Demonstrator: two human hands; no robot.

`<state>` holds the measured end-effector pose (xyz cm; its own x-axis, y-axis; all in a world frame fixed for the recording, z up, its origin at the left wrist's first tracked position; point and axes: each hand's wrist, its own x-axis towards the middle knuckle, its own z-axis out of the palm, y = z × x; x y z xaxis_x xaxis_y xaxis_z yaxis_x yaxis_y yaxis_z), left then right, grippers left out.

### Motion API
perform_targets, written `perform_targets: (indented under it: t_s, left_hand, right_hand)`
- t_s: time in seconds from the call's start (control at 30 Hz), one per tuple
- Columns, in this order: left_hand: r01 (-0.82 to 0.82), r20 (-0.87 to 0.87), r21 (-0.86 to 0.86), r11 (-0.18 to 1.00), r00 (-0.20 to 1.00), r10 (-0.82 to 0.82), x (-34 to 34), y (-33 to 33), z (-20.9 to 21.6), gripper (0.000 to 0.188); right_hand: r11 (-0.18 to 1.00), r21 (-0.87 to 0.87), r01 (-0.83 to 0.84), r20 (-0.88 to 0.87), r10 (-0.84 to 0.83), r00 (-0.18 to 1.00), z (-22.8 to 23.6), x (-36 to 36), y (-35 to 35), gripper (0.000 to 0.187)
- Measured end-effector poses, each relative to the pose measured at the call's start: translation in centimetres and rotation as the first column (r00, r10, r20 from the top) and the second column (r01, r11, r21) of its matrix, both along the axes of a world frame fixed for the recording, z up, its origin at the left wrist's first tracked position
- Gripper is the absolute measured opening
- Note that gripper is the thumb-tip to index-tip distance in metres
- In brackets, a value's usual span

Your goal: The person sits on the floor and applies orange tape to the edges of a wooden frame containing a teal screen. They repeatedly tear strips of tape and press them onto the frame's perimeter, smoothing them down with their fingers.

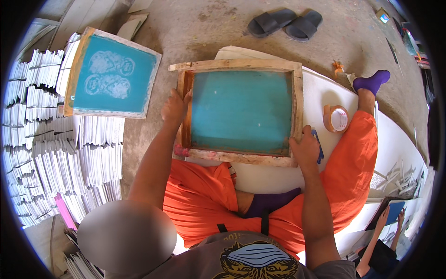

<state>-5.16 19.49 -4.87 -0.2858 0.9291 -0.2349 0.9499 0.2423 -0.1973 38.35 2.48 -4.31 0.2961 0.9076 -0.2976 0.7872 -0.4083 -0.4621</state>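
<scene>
Gripping wooden frame (241, 65), my left hand (174, 109) and right hand (304, 147) held it; mesh (241, 111) between them seemed yet unpatterned.

Floor: worn grey-brown concrete floor (195, 35), stained, scuffed, strewn with small debris toward upper right. Pair of black open-toed slide sandals (274, 22) on it near upper edge, side by side. Large smooth white board (395, 132) laid over floor; loose white paper strips (403, 179) piled on its right part. Left side: tightly packed rows of white paper stacks (55, 160). Light pale, shadows soft. Dark clutter along right rim, perhaps stored goods, too blurred to tell.
</scene>
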Motion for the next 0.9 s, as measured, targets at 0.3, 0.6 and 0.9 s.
perform_targets:
  t_s: [0.3,0.6,0.9]
  left_hand:
    - [-0.002,0.044,-0.049,0.999,0.999,0.004,-1.3,0.5,-1.9,0.065]
    - [0.384,-0.147,0.149,0.911,0.92,-0.364,0.8,-5.0,-2.4,0.074]
    - [0.151,-0.062,0.285,0.947,0.988,-0.139,2.7,0.6,-5.4,0.081]
  right_hand:
    - [1.0,0.014,-0.01,-0.013,0.01,1.0,0.0,-0.2,-0.1,0.048]
    - [1.0,-0.006,-0.023,0.019,0.023,1.0,0.3,-0.2,-0.1,0.05]
    - [0.999,0.006,-0.035,0.028,0.034,0.999,-0.1,-0.1,0.0,0.047]
